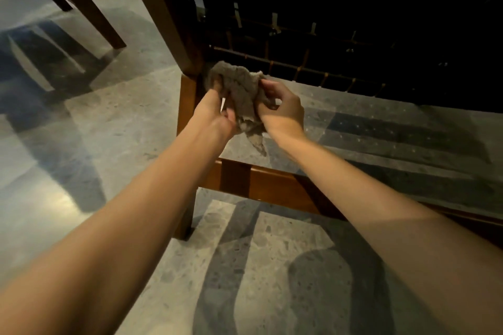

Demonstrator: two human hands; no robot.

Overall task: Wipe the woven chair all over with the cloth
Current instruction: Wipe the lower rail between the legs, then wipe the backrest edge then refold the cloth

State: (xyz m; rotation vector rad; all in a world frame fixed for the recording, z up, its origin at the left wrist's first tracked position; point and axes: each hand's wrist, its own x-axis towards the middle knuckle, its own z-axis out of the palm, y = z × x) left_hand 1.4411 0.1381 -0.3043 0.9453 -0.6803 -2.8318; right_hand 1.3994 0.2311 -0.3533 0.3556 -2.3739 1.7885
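The woven chair (187, 95) has a brown wooden frame; its dark woven panel (313, 35) fills the upper right, seen from low down. A lower wooden rail (275, 185) crosses under my arms. Both hands hold a crumpled grey-beige cloth (242, 90) just in front of the joint where the chair's leg meets the woven panel. My left hand (215, 114) grips the cloth's left side, my right hand (280, 106) pinches its right side. A loose tail of cloth hangs down between my wrists.
Speckled grey stone floor (136, 122) lies all around, with dark shadows across it. Another wooden furniture leg (81, 5) slants down at the upper left.
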